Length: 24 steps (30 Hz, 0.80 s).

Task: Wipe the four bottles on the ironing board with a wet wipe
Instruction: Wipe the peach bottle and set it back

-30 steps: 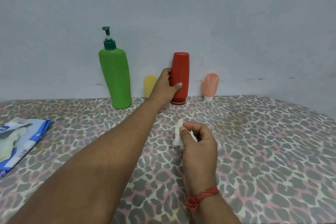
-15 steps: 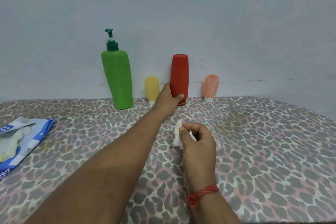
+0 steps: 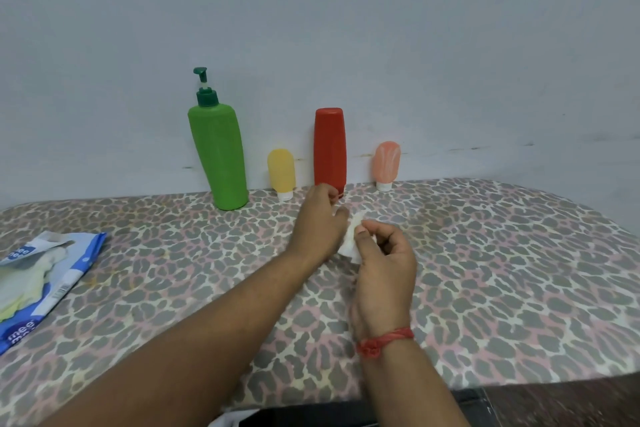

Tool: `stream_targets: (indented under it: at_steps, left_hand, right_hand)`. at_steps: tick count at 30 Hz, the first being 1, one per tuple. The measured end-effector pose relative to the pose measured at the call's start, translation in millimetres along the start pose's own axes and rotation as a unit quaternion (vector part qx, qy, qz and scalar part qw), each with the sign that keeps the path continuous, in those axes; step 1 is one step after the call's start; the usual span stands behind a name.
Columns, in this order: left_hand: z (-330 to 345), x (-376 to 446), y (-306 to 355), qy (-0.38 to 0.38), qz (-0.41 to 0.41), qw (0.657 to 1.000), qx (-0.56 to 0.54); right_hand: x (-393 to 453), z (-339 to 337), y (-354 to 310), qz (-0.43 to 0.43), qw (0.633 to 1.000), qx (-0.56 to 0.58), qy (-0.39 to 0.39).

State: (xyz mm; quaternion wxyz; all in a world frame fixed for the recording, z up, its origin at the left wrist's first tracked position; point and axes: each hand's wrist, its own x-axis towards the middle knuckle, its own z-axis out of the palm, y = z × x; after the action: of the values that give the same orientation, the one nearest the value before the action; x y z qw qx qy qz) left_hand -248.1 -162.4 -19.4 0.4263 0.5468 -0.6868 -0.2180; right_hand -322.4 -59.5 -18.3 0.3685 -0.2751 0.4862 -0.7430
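The ironing board, covered in a leopard-print fabric, spans the lower half of the view and stands against a pale wall.

Four bottles stand upright in a row at the far edge of the board, next to the wall. From left to right:
- The green pump bottle, the tallest, with a dark green pump head.
- The yellow bottle, small, resting on its white cap.
- The red bottle, tall and cap-down.
- The pink bottle, small, resting on its white cap.

The bottles stand apart from one another.

A blue and white wet wipe pack lies flat near the left edge of the board, well apart from the bottles.

The left hand is positioned just in front of the base of the red bottle. Its fingers are curled and meet the wet wipe; whether they grip it cannot be determined.

The right hand pinches the white wet wipe between thumb and curled fingers, above the board. A red thread band encircles the right wrist.
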Motion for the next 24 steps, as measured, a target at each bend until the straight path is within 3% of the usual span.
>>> stream_targets:
  at_steps: [6, 14, 24]
  left_hand:
    - [38.8, 34.5, 39.0, -0.083, -0.007, 0.996, 0.024]
    - [81.8, 79.7, 50.9, -0.005, -0.097, 0.994, 0.053]
    - [101.4, 83.3, 38.8, -0.009, -0.072, 0.996, 0.046]
  right_hand:
    - [47.3, -56.3, -34.1, -0.005, 0.997, 0.020, 0.078]
    - [61.0, -87.2, -23.1, 0.023, 0.996, 0.007, 0.080]
    - [63.6, -87.8, -15.1, 0.012, 0.998, -0.010, 0.054]
